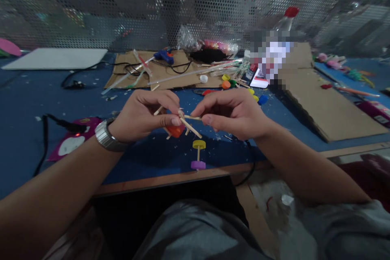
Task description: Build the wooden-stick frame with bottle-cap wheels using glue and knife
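Between the thumb and fingers of my left hand (152, 109) is a small frame of wooden sticks (191, 126). My right hand (233, 111) pinches a thin wooden stick (193, 118) that reaches toward this frame; whether the two are joined I cannot tell. Just under my left fingers shows an orange-red cap (176, 131), partly hidden. Below both hands, near the table's front edge, lies a wooden stick axle (198, 154) with a yellow bottle cap (199, 144) at one end and a purple bottle cap (198, 165) at the other.
A blue glue gun (164, 56) rests on cardboard (179, 83) at the back. Loose bottle caps (226, 85) lie beyond my right hand. Left stands a pink power box (71, 142) with a black cable. More cardboard (332, 105) is at right, near a clear bottle (284, 23).
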A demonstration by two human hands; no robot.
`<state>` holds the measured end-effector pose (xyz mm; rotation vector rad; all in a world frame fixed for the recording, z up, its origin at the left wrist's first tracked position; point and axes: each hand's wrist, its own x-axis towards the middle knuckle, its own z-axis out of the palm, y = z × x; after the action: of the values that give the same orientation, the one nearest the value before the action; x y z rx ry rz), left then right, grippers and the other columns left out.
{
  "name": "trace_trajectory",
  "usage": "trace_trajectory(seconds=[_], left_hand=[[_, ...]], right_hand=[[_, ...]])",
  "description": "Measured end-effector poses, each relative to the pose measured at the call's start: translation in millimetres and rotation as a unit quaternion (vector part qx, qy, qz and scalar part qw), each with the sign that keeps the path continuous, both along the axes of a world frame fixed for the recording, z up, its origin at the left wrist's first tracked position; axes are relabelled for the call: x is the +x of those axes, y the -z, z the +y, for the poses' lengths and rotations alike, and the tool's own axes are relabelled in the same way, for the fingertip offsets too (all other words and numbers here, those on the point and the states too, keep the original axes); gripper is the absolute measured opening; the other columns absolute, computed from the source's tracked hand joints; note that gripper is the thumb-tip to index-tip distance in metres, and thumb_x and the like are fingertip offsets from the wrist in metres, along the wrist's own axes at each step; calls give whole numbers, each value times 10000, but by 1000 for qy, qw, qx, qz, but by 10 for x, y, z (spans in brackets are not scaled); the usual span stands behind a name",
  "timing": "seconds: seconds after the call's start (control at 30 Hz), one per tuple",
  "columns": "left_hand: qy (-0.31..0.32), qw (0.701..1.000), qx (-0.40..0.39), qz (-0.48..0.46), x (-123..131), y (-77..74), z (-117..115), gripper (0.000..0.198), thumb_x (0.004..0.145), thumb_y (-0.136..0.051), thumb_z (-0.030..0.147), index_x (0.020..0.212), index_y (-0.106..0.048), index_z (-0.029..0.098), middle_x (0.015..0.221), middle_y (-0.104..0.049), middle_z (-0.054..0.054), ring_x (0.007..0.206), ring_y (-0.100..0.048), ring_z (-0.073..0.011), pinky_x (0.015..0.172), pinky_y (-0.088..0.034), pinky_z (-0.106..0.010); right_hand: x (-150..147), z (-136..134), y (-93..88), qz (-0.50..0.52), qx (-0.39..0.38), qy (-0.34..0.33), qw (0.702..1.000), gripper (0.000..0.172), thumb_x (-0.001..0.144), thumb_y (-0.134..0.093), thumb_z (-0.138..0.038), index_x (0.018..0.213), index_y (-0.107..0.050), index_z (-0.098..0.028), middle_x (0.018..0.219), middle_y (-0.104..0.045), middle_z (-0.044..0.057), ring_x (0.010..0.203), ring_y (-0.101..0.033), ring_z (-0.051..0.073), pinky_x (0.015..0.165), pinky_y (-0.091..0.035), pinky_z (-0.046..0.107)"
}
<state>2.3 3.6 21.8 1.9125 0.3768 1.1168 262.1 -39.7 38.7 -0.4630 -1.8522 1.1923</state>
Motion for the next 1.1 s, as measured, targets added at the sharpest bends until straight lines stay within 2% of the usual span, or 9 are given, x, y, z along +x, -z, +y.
trace_trajectory(seconds=[0.2,0.5,0.67,0.9,1.1], left_hand=[[14,1000,-2,9,5,1,0,203,794,-1015,405,831,-893,247,795,-810,-66,769,-713,-168,712,-589,-287],[15,1000,-10,22,17,-12,-7,230,777,-1017,451,804,-894,258,768,-803,-76,776,-712,-198,727,-597,-326],[26,999,-13,18,14,16,-7,194,790,-1013,430,827,-902,275,776,-802,-72,792,-695,-192,740,-593,-323],[20,1000,-8,11,27,14,-4,231,775,-1022,435,796,-891,246,761,-802,-79,762,-702,-187,705,-590,-311],[23,1000,-9,13,31,5,-5,228,774,-1022,439,790,-891,253,761,-802,-86,762,-705,-195,707,-594,-325]], right_hand=[[7,7,-10,-29,50,21,998,88,977,-781,-151,1018,-833,-94,818,-785,13,598,-595,32,535,-456,146],[19,25,-8,-61,113,37,991,120,1000,-711,-117,1034,-825,-97,909,-795,34,697,-658,56,580,-479,163],[12,17,-5,-65,116,45,990,129,994,-704,-110,1018,-829,-92,882,-798,31,722,-673,63,594,-488,159],[13,12,3,-70,93,35,993,144,1023,-690,-150,1037,-819,-88,805,-768,4,550,-586,29,497,-442,145],[2,12,15,-70,68,31,995,153,1028,-692,-180,1026,-818,-94,740,-729,-12,522,-586,36,475,-444,140]])
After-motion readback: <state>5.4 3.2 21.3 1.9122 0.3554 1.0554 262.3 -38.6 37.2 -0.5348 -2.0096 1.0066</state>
